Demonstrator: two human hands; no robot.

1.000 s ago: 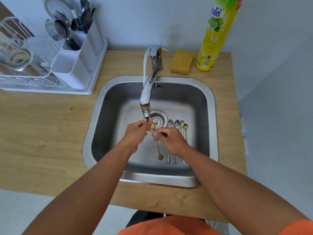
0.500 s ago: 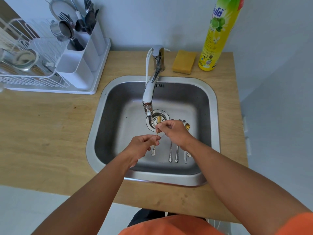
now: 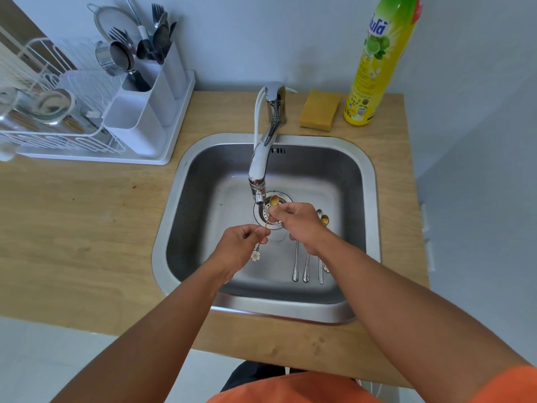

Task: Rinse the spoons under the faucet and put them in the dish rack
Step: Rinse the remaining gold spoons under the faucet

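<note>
A thin gold spoon (image 3: 274, 201) with a white flower end is held over the sink drain, its bowl just beside the faucet (image 3: 259, 167) nozzle. My left hand (image 3: 241, 242) pinches the handle low down, near the flower. My right hand (image 3: 299, 222) pinches the stem just under the bowl. Several more spoons (image 3: 308, 263), silver and one gold, lie side by side on the sink (image 3: 180, 199) floor under my right wrist. The white dish rack (image 3: 96, 152) with its cutlery holders stands at the back left of the wooden counter.
A yellow sponge (image 3: 319, 113) and a tall yellow-green soap bottle (image 3: 374, 68) stand behind the sink at the right. The rack holds cups, a strainer, forks and spoons. The counter's front edge runs under my forearms.
My left hand slid from the spoon's bowl down to its handle end. My right hand moved up the stem towards the bowl. The bowl now sits right by the nozzle.
</note>
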